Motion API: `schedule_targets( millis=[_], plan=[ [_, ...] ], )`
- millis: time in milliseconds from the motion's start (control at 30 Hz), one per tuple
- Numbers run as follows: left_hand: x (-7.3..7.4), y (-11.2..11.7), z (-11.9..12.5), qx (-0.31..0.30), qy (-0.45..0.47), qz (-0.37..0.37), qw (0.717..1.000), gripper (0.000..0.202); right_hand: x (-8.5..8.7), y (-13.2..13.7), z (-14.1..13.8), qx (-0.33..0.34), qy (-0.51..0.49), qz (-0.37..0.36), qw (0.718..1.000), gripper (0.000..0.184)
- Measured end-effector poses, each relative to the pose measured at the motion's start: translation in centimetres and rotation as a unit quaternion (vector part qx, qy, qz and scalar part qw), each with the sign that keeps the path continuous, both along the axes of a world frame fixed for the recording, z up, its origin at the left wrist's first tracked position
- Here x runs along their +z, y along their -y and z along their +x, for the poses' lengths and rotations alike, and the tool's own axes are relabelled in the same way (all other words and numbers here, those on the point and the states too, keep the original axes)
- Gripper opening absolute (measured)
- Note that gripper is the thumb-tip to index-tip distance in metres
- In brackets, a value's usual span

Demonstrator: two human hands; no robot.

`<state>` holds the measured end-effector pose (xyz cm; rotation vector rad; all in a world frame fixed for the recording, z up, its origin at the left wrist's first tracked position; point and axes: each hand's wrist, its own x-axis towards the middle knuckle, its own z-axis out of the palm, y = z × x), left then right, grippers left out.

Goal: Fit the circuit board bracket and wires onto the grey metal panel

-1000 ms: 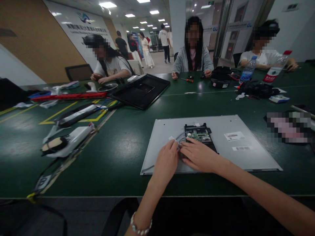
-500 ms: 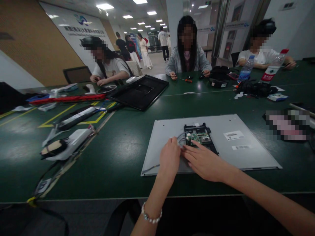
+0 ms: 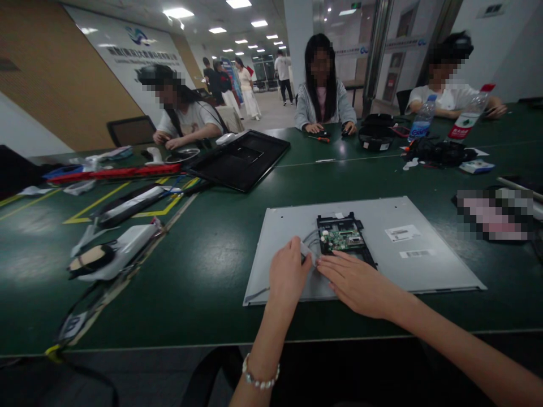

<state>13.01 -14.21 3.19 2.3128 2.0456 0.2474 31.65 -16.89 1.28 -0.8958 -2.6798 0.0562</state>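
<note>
The person's left hand [image 3: 288, 272] curls narrow over a white cable end [image 3: 306, 250], fingertips on it; whether they pinch it cannot be told. The right hand [image 3: 355, 282] lies flat and wide just beside it, fingers stretched, tips at the near edge of a black tray [image 3: 368, 257]. A beaded bracelet [image 3: 259, 377] circles the left wrist.

The tray holds one green circuit board [image 3: 343, 237], and thin wires [image 3: 311, 236] loop from the board's left side toward the left hand. The tray sits on a grey panel [image 3: 432, 271] that lies flat on the green bench [image 3: 203, 254], close to the person's edge. The panel bears two white stickers [image 3: 402, 233], right of the tray.

Farther off on the bench, a black frame [image 3: 241, 158] lies tilted at the left. Two plastic bottles stand at the right, one blue-labelled [image 3: 422, 121], one red-labelled [image 3: 469, 121]; how full they are is unclear. One red-handled screwdriver [image 3: 320, 138] lies before the middle of three people seated across the bench.
</note>
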Motion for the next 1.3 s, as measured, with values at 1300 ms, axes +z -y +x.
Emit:
schedule_targets(
  millis=[1300],
  plan=[
    [-1.6,3.7,-7.4,0.105,0.307,0.083,0.942,0.059,-3.1,-0.7,20.2,-0.452,-0.356,-0.266,0.773,0.061]
  ],
)
